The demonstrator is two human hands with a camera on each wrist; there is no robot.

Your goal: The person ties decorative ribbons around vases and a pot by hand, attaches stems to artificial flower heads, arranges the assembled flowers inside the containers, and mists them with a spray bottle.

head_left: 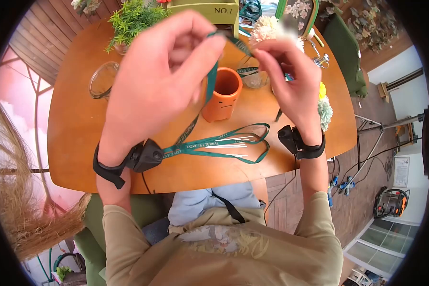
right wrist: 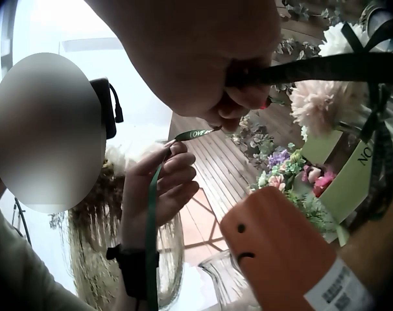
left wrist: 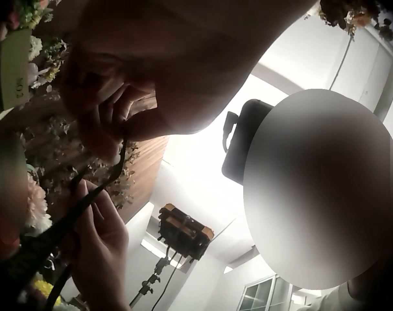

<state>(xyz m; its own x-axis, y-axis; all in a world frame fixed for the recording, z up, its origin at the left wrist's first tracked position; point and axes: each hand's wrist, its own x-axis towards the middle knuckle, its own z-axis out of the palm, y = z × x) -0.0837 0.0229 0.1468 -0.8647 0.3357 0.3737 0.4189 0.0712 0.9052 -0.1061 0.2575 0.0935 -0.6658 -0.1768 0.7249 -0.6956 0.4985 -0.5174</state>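
A dark green ribbon [head_left: 210,90] printed with white "LOVE IS ETERNAL" lettering is stretched between my two raised hands over the table. My left hand [head_left: 150,88] pinches it between thumb and fingers, and a length hangs down from there. At the other side my right hand [head_left: 293,81] pinches the ribbon, thumb against fingers; in the right wrist view a dark strip of ribbon [right wrist: 339,69] also runs off from it. More of the ribbon lies in long loops [head_left: 202,144] near the front edge. Just beyond them stands an orange vase [head_left: 220,107] with a frowning face.
A clear glass jar [head_left: 102,81] stands on the left of the wooden table [head_left: 76,143]. Behind are a green plant [head_left: 136,24], a "NO.1" box [head_left: 205,13] and pale flowers [head_left: 264,31]. Blue-green flowers [head_left: 324,114] lie past my right wrist.
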